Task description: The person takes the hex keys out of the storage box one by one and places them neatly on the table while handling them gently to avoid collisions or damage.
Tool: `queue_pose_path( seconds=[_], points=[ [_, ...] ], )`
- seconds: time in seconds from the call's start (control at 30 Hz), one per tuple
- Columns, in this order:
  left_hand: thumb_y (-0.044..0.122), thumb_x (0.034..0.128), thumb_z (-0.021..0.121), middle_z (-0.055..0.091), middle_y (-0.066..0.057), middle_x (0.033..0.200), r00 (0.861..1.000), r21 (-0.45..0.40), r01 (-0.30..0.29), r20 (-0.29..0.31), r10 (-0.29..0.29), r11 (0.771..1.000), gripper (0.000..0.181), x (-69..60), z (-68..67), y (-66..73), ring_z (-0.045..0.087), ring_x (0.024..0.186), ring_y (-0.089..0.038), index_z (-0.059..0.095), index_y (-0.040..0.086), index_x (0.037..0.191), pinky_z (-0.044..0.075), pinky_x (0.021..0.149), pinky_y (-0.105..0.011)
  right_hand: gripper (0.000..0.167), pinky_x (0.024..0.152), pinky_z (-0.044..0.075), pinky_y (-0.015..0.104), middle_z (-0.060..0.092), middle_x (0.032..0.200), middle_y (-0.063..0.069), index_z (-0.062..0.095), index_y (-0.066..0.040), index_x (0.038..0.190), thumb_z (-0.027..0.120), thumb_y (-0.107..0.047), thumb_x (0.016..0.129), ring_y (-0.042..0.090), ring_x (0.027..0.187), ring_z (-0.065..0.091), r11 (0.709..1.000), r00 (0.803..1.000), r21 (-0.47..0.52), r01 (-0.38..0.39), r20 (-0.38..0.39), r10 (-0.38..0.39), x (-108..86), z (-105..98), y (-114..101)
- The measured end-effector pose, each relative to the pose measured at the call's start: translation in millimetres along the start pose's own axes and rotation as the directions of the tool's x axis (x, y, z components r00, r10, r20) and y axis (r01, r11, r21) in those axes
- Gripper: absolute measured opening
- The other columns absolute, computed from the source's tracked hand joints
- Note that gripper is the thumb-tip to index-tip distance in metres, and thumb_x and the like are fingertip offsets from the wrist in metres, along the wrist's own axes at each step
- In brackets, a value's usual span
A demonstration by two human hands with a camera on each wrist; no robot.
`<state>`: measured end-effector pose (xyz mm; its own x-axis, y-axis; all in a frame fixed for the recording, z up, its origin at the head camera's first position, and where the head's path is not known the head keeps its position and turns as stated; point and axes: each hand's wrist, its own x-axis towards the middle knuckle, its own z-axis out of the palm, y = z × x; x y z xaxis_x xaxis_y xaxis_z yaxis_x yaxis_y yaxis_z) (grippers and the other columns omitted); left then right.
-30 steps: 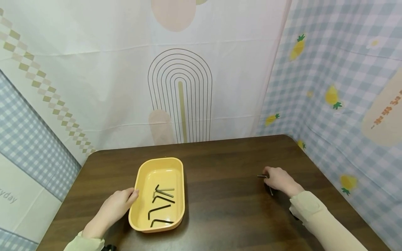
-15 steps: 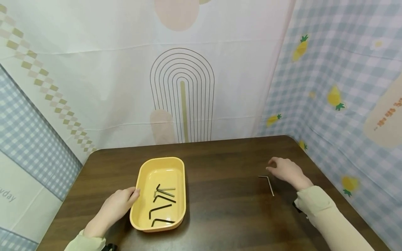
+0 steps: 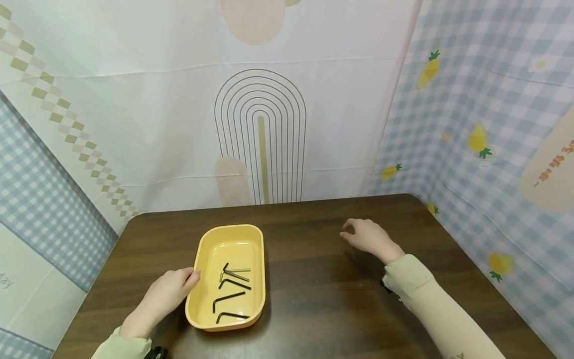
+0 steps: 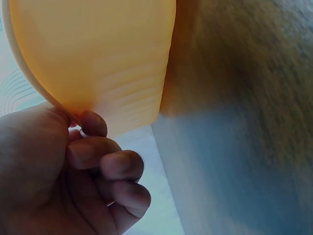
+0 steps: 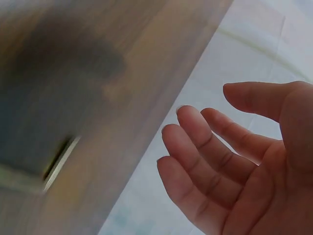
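My left hand pinches the left rim of a yellow plastic tray; in the left wrist view the thumb and fingers meet at its edge. Several L-shaped hex keys lie in the tray, among them black ones and a silver one. Over the right part of the table, my right hand hovers with loosely bent fingers, holding nothing. The right wrist view shows its thumb and fingers apart. A slim shiny strip on the table there is too blurred to name surely.
The dark wooden table has a rounded far right corner. Behind it hangs a white patterned cloth, with a blue checked cloth along the right side.
My right hand has let go of a hex key on the table, lifted off to the right, then moved left; the hand and sleeve now cover that key. The left hand stays on the tray.
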<state>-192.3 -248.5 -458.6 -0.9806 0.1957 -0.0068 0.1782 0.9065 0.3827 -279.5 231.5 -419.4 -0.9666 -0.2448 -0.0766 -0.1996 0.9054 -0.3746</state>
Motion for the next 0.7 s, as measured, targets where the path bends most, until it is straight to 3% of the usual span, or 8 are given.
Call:
queue_pose_path(
  seconds=[0.17,0.33,0.5,0.7],
  points=[
    [0.029,0.1049,0.052,0.055,0.002,0.07,1.0,0.0,0.009,0.012,-0.009,1.0,0.027,-0.2,-0.2,-0.7,0.052,0.067,-0.017,0.069,0.012,0.093,0.044,0.064,-0.041,0.029,0.076,0.053,0.044,0.072,0.105,0.01,0.069,-0.009,0.117,0.064,-0.031,0.1,0.019,0.075,0.064,0.995,0.995,0.0,0.101,-0.023,-0.101,19.3,15,-49],
    [0.031,0.1054,0.051,0.053,0.002,0.067,1.0,0.011,0.014,0.015,-0.015,1.0,0.029,0.2,-1.6,-0.9,0.052,0.067,-0.018,0.071,0.012,0.094,0.043,0.063,-0.042,0.021,0.08,0.054,0.044,0.074,0.102,0.006,0.072,-0.013,0.11,0.067,-0.03,0.097,0.022,0.085,0.069,0.971,0.972,-0.043,0.234,-0.029,-0.235,29.5,32,-106],
    [0.031,0.1058,0.05,0.047,0.001,0.062,1.0,0.014,0.022,0.017,-0.022,1.0,0.03,0.0,-1.9,-0.1,0.049,0.065,-0.018,0.068,0.015,0.088,0.042,0.062,-0.042,0.018,0.07,0.053,0.033,0.071,0.088,-0.002,0.072,-0.012,0.108,0.066,-0.026,0.097,0.011,0.07,0.062,0.929,0.929,0.001,0.371,0.008,-0.371,31.0,42,-152],
    [0.031,0.1064,0.049,0.044,0.002,0.061,1.0,0.016,0.017,0.018,-0.018,1.0,0.034,0.1,-0.1,0.5,0.048,0.065,-0.018,0.061,0.017,0.079,0.041,0.062,-0.04,0.023,0.052,0.039,0.023,0.053,0.06,-0.007,0.069,-0.01,0.114,0.063,-0.027,0.101,0.005,0.05,0.043,0.892,0.889,0.047,0.45,0.077,-0.452,25.1,39,-191]
  ],
)
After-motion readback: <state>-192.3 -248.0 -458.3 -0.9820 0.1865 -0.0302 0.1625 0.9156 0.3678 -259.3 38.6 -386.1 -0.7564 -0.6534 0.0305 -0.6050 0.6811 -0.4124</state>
